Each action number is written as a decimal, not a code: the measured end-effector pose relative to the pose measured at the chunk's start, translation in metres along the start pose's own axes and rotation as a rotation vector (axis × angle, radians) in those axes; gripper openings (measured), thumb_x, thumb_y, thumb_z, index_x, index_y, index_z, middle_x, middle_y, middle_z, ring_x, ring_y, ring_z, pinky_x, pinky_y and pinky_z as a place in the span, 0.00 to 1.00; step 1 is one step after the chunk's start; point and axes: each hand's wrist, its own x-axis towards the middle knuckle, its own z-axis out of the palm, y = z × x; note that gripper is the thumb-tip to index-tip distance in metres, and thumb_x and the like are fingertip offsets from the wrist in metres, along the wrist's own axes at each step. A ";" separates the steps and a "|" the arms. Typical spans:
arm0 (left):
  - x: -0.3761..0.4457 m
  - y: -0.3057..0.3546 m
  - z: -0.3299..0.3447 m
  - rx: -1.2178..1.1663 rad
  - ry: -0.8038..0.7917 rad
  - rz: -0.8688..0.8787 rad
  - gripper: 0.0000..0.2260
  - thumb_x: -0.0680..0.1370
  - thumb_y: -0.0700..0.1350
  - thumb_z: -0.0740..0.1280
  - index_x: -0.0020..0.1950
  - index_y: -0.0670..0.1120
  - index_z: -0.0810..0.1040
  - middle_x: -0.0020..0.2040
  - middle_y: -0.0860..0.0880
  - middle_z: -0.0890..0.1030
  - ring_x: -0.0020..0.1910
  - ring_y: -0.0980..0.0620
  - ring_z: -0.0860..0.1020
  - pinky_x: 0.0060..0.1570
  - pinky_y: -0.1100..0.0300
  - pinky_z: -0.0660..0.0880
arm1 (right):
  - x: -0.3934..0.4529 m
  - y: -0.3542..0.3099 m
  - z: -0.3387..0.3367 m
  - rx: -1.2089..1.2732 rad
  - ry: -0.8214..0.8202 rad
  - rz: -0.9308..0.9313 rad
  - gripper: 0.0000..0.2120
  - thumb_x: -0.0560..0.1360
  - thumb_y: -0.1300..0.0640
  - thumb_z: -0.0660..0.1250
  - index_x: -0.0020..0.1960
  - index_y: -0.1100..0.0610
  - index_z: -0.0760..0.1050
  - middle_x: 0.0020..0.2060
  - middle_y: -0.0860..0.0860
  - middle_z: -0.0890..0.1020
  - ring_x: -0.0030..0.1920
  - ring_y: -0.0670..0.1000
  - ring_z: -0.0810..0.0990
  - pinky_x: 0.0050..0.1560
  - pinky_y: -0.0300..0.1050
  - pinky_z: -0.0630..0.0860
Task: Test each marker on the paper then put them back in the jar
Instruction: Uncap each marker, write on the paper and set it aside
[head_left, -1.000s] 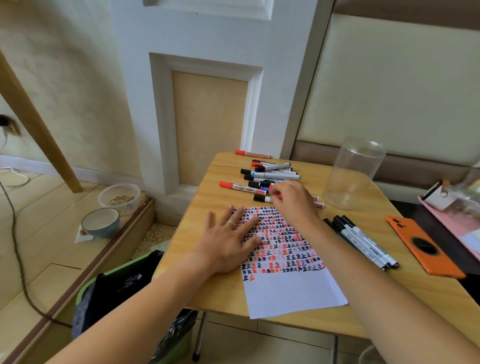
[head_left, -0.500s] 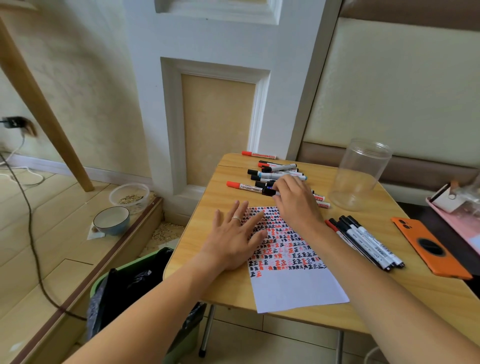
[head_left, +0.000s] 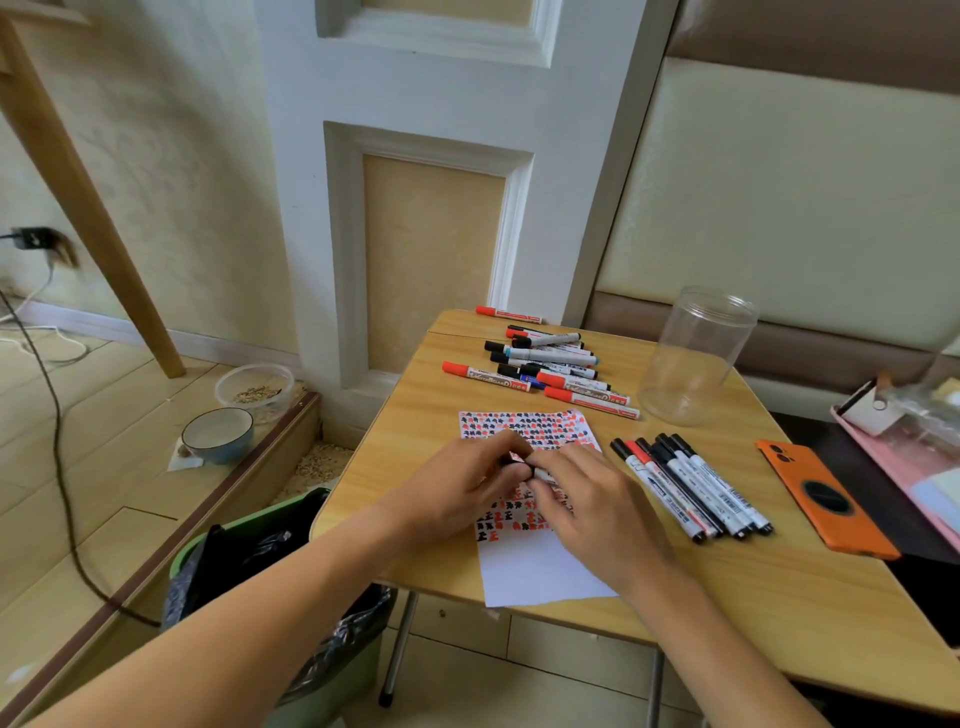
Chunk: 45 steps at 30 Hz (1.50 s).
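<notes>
A marker (head_left: 530, 470) is gripped crosswise above the paper (head_left: 540, 571), its black cap end pinched by the left hand (head_left: 467, 488) and its barrel grasped by the right hand (head_left: 597, 499), with the jar (head_left: 696, 358) standing well apart toward the far right.

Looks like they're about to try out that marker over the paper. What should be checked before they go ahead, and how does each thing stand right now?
1. Marker held by both hands: ok, left hand and right hand meet on it above the paper.
2. Cap off: cannot tell, the fingers hide it.
3. Blank space to write on: ok, the near part of the paper is white.
4. Paper lying flat on the table: ok.
5. Jar upright and open for the return: ok, and empty.
6. Tested and untested markers kept apart: cannot tell; pile behind the paper, row to its right.
</notes>
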 end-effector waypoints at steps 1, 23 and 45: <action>0.000 0.002 0.000 -0.028 -0.001 -0.022 0.09 0.85 0.50 0.61 0.61 0.49 0.77 0.46 0.52 0.83 0.43 0.55 0.80 0.43 0.55 0.76 | -0.002 0.000 -0.001 0.007 -0.004 0.004 0.09 0.79 0.55 0.69 0.58 0.56 0.80 0.47 0.48 0.81 0.47 0.48 0.79 0.45 0.41 0.78; 0.009 0.009 0.000 0.077 0.114 -0.072 0.05 0.83 0.42 0.65 0.52 0.46 0.81 0.42 0.53 0.81 0.41 0.55 0.76 0.38 0.61 0.71 | 0.002 0.004 -0.005 -0.072 -0.151 0.142 0.12 0.84 0.44 0.57 0.59 0.48 0.75 0.36 0.46 0.80 0.33 0.52 0.75 0.31 0.45 0.63; 0.018 -0.023 0.016 0.356 0.069 -0.225 0.09 0.81 0.51 0.67 0.62 0.56 0.78 0.61 0.56 0.79 0.58 0.53 0.77 0.65 0.46 0.72 | -0.010 0.002 0.005 -0.102 -0.217 0.372 0.09 0.84 0.50 0.57 0.54 0.53 0.73 0.44 0.45 0.69 0.36 0.48 0.70 0.30 0.35 0.56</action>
